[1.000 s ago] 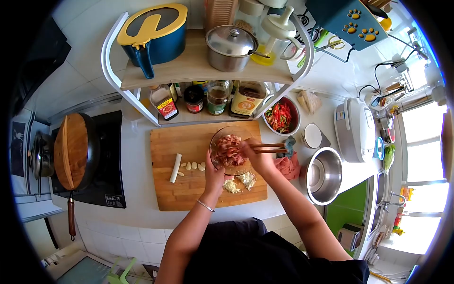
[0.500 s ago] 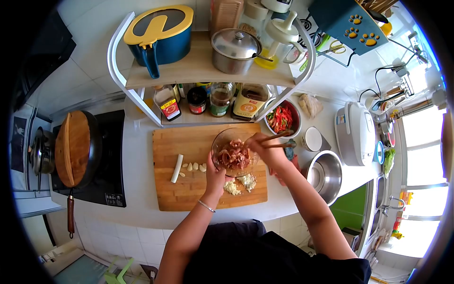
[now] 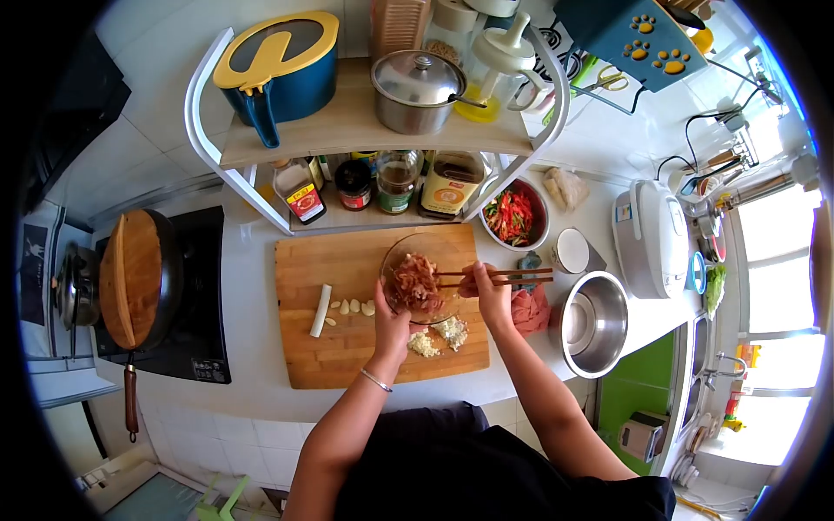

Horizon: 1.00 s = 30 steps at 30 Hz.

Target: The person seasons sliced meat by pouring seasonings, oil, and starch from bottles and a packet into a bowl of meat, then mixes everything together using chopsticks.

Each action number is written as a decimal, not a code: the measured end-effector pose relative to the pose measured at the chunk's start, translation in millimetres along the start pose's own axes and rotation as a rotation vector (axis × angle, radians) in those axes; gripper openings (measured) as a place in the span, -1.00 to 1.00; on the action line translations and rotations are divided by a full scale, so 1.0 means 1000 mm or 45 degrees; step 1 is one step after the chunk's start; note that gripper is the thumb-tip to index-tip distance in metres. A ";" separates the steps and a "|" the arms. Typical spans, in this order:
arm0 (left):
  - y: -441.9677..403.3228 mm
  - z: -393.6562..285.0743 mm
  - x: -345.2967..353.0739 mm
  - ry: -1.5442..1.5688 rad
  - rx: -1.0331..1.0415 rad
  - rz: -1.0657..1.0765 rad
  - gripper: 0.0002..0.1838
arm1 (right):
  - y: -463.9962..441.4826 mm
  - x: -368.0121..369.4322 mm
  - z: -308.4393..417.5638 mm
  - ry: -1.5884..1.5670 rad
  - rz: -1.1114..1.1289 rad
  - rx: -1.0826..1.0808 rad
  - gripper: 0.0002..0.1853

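Note:
A clear glass bowl (image 3: 455,252) with sliced raw meat (image 3: 416,282) in it is over the wooden cutting board (image 3: 300,365). My left hand (image 3: 393,323) grips the bowl's near left rim. Wooden chopsticks (image 3: 521,277) are held in my right hand (image 3: 490,300), their tips reaching into the bowl at the meat. On the board lie a white stalk piece (image 3: 321,311), several garlic cloves (image 3: 354,306) and two small piles of minced pale bits, one being the right pile (image 3: 452,333), close below the bowl.
A steel basin (image 3: 608,300) and a pink cloth (image 3: 530,311) stand right of the board. Behind are a bowl of cut peppers (image 3: 514,217) and a shelf (image 3: 347,130) with bottles. A lidded wok (image 3: 169,278) sits on the left cooktop (image 3: 204,321).
My right hand has moved down and slightly right; the chopsticks now lie nearly level with their tips in the meat. The meat has shifted left in the bowl. The view has shifted slightly.

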<state>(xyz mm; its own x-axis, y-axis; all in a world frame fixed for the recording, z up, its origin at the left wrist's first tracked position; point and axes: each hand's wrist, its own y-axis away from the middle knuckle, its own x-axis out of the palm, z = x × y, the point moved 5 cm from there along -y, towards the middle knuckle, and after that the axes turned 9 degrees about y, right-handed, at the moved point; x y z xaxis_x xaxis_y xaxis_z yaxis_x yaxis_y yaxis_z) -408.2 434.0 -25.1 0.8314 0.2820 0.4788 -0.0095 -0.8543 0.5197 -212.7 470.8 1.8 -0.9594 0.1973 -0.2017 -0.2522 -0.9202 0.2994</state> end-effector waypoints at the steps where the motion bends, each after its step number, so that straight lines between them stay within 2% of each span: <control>1: 0.000 0.000 -0.001 -0.003 -0.003 -0.002 -0.15 | 0.004 0.000 0.015 -0.018 -0.008 -0.059 -0.63; 4: 0.000 -0.002 0.000 -0.010 0.017 0.050 -0.14 | 0.011 0.008 0.035 -0.006 0.013 -0.157 -0.63; 6: -0.001 -0.003 0.001 0.004 0.026 0.050 -0.14 | 0.010 0.030 0.026 0.214 0.244 -0.236 -0.66; 7: -0.001 -0.002 0.001 0.002 0.025 0.048 -0.14 | 0.009 0.032 0.026 0.546 0.274 -0.397 -0.70; 12: 0.000 -0.004 0.001 0.044 0.033 0.027 -0.17 | 0.004 0.025 0.056 0.690 0.186 -0.401 -0.76; 14: 0.001 -0.006 0.004 0.021 0.017 0.016 -0.17 | 0.010 0.043 0.048 0.536 0.307 -0.555 -0.76; 16: 0.001 -0.006 0.004 -0.003 0.004 0.006 -0.17 | 0.011 0.034 0.054 0.588 0.338 -0.486 -0.77; 18: 0.000 -0.005 0.003 0.014 0.031 -0.006 -0.18 | 0.003 0.025 0.074 0.909 0.268 -0.580 -0.79; 20: 0.000 -0.005 0.004 0.012 0.016 -0.003 -0.19 | 0.002 0.033 0.075 0.860 0.187 -0.654 -0.83; 22: 0.001 -0.005 0.003 0.004 0.004 -0.001 -0.19 | 0.011 0.053 0.065 0.916 0.289 -0.859 -0.78; 23: 0.001 -0.005 0.003 0.027 -0.001 0.008 -0.19 | 0.017 0.053 0.073 0.908 0.269 -1.129 -0.79; 24: 0.001 -0.005 0.003 0.055 -0.005 0.017 -0.19 | 0.017 0.048 0.076 0.909 0.268 -1.133 -0.79; 26: 0.001 -0.007 0.005 0.058 0.003 0.025 -0.19 | 0.007 0.034 0.081 0.919 0.265 -0.797 -0.80; 27: 0.001 -0.008 0.005 0.051 0.002 0.035 -0.19 | 0.007 0.030 0.095 0.798 0.298 -0.599 -0.82; 30: 0.001 -0.004 0.003 0.055 -0.008 0.018 -0.19 | 0.001 0.030 0.104 0.779 0.234 -0.727 -0.79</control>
<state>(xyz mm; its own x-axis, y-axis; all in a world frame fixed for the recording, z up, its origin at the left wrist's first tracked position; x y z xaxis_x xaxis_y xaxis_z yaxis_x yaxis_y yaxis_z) -408.0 435.9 -20.8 0.8064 0.2887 0.5161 -0.0246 -0.8556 0.5171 -254.6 511.2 93.1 -0.7005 -0.0374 -0.7127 0.1604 -0.9813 -0.1061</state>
